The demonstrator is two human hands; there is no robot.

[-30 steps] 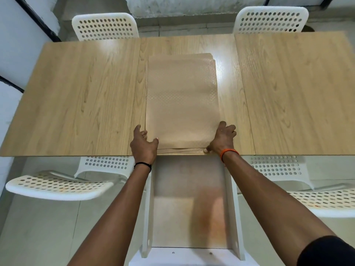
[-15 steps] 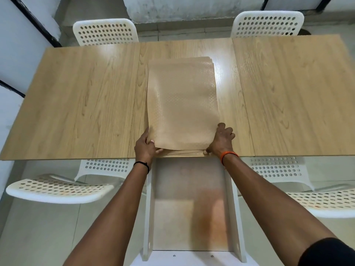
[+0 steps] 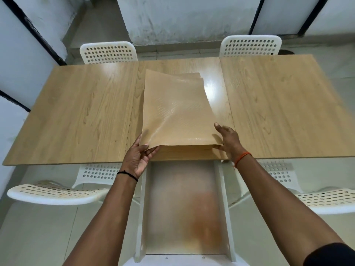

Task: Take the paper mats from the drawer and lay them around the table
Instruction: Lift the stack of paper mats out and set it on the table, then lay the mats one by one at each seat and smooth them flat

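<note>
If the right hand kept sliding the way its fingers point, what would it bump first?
The right hand points up-left over the near right corner of the mats, so it would probably meet the lifted top mat first, though depth is unclear.

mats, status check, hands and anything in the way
Left hand pinches top mat, near corner lifted. Right hand open at stack edge. Table bare around; drawer open.

Mat stack on table centre, near edge; drawer open below; L hand, R hand flank stack.
</note>
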